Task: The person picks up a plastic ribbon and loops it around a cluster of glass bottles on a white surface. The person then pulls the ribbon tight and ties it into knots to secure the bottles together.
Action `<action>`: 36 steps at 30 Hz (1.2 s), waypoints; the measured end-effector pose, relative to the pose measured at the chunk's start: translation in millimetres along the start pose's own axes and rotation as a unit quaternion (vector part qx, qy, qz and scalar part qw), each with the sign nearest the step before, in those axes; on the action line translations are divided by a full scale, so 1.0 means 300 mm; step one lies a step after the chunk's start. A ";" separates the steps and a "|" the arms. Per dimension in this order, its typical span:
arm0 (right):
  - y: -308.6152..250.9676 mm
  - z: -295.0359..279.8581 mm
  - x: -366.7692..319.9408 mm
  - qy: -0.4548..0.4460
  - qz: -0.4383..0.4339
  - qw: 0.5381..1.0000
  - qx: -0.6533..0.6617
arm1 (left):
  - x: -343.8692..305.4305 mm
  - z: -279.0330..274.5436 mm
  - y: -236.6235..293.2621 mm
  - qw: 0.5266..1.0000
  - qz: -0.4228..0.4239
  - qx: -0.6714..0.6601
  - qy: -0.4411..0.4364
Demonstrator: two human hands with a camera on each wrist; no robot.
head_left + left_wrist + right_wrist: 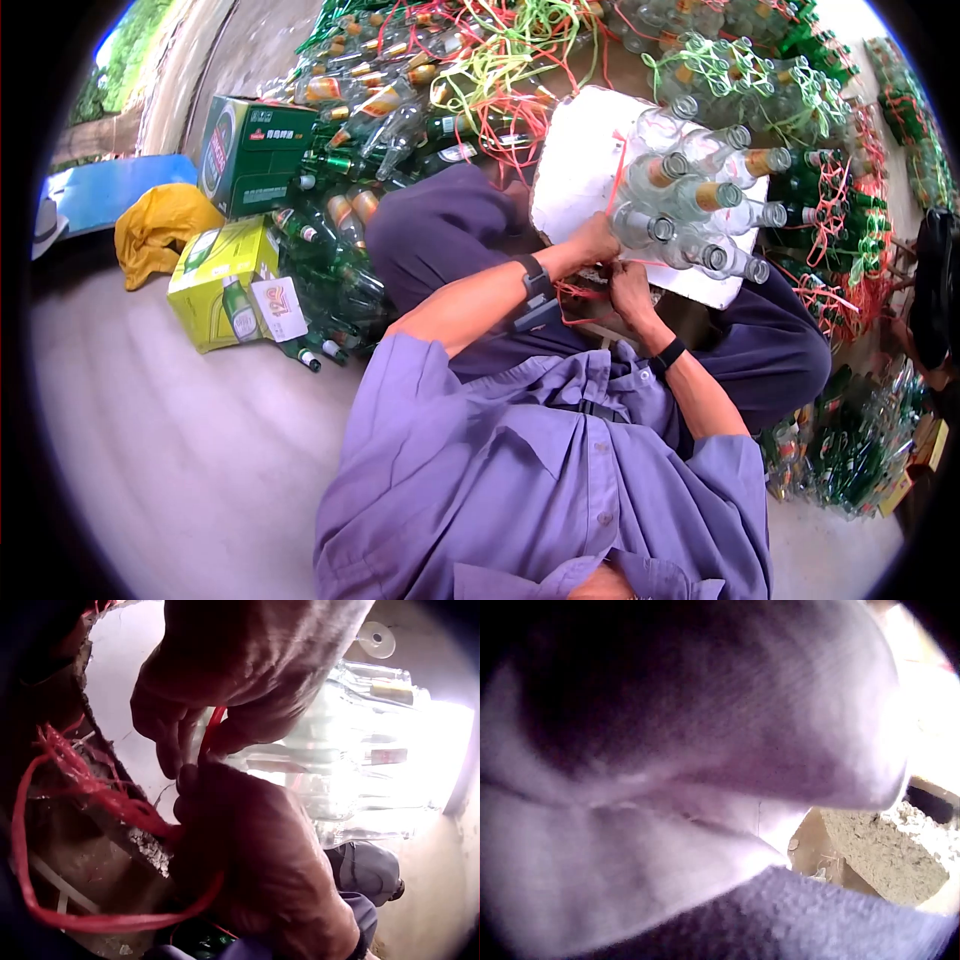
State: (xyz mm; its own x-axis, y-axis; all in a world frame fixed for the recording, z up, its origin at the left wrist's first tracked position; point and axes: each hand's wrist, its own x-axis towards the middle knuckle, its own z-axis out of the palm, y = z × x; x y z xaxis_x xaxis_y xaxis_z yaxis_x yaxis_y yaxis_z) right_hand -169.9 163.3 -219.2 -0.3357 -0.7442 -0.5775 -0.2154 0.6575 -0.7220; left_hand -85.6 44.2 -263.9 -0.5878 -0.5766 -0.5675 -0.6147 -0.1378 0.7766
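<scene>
Clear bottles [688,200] cluster on the white surface [572,165], long axes roughly parallel, mouths angled toward the head view's right; left hand [597,240] and right hand [630,290] have fingers clamped on red twine [105,924] beside them; a green carton [252,158] and yellow carton [215,290], contents hidden, sit near.

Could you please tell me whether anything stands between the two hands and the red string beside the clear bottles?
Nothing visible does: the left hand and right hand both hold the red string directly, next to the clear bottles on the white board.
</scene>
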 end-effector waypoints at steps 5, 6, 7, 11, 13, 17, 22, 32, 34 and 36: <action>0.025 -0.002 0.015 -0.023 0.001 0.999 0.026 | -0.101 -0.067 0.097 0.995 -0.068 0.071 0.023; 0.018 -0.006 0.011 -0.029 -0.001 0.999 0.031 | -0.116 -0.072 0.108 0.995 -0.081 0.056 0.020; 0.010 -0.008 0.009 -0.035 -0.003 0.999 0.036 | -0.128 -0.080 0.118 0.995 -0.095 0.041 0.017; 0.017 0.000 -0.001 -0.022 -0.006 0.999 0.037 | -0.116 -0.081 0.063 0.996 -0.068 -0.049 0.006; 0.016 0.004 -0.023 -0.005 -0.108 0.994 -0.032 | -0.094 -0.073 0.026 0.998 -0.031 -0.045 0.026; -0.068 -0.015 -0.111 -0.013 -0.114 0.970 -0.214 | -0.149 -0.104 0.133 0.997 -0.057 -0.036 0.031; -0.133 -0.033 -0.187 -0.023 -0.116 0.956 -0.268 | -0.160 -0.118 0.153 0.993 -0.080 -0.085 -0.003; 0.003 0.179 -0.048 -0.078 -0.475 0.826 -0.293 | -0.146 -0.099 0.138 0.966 -0.145 -0.185 -0.107; 0.064 0.274 0.043 -0.081 -0.444 0.852 -0.265 | -0.125 -0.092 0.080 0.970 -0.080 -0.179 -0.143; 0.060 0.246 0.069 -0.247 -0.329 0.910 -0.053 | -0.125 -0.094 0.080 0.969 -0.013 -0.171 -0.178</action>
State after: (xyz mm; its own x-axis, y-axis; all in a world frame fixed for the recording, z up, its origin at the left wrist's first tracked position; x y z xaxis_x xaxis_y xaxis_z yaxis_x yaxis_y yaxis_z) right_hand -113.1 151.0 -272.3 0.3454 -0.9260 -0.1524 -0.3159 0.0382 -0.9480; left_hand -63.7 39.8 -216.3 -0.7556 -0.2638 -0.5996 -0.4577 -0.4422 0.7713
